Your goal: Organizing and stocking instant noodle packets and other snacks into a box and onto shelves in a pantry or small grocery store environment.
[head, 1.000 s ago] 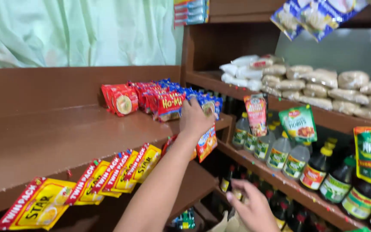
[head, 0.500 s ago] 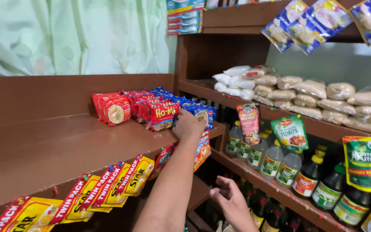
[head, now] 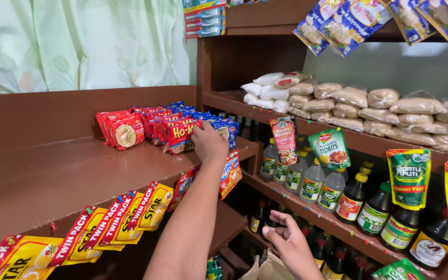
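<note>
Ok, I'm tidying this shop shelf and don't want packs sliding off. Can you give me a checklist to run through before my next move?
1. Left hand on the snack packs: ok, it touches the front of the row.
2. Grip closed on a pack: cannot tell, fingers hidden.
3. Right hand free: ok, open and holding nothing.
4. Row standing on the brown shelf: ok, packs upright, back from the edge.
5. Hanging yellow sachets clear of the arm: ok, apart.
6. Bottles near the right hand: ok, upright, untouched.
</note>
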